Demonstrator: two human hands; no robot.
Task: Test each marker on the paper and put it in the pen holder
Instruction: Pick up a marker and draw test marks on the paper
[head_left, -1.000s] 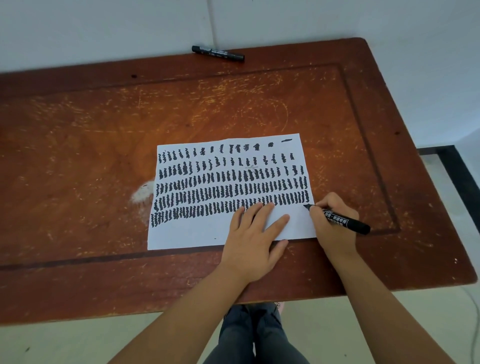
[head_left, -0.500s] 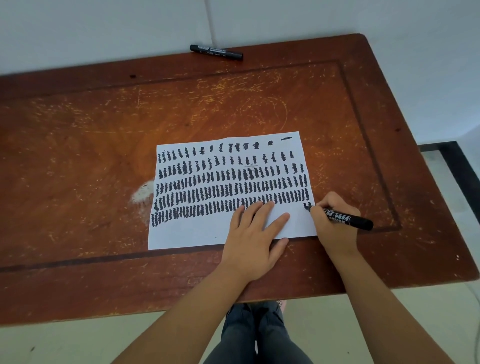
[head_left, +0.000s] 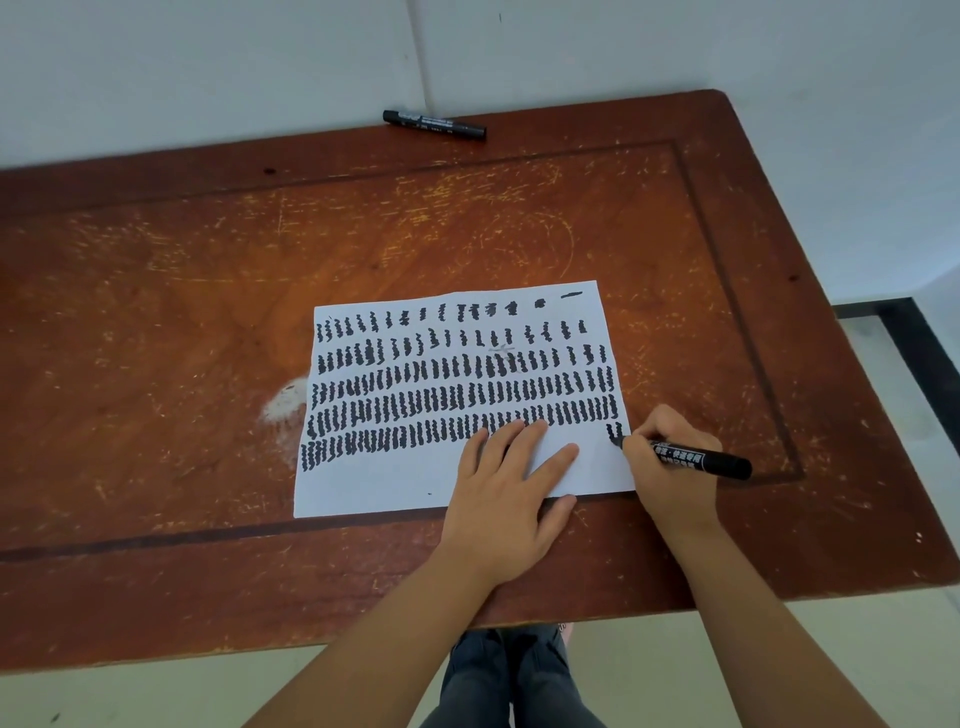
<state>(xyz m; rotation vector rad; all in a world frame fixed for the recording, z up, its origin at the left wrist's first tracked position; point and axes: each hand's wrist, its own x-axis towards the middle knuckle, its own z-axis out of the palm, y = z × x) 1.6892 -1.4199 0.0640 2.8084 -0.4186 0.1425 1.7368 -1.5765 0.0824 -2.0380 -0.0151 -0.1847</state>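
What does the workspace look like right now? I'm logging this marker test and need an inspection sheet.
Surface: wooden table, scratched, with a white scuff.
Job's things: paper covered in rows of black test marks; marker with its tip on the paper's right edge; second marker lying capped at the far edge. No pen holder in view.
Clutter: nothing seen.
Grippers: left hand flat on the paper; right hand gripping the marker.
Cables: nothing seen.
Surroundings: pale wall, tiled floor.

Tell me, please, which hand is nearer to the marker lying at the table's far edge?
Left, narrowly. The left hand lies flat on the paper, below the marker; the right hand sits further right.
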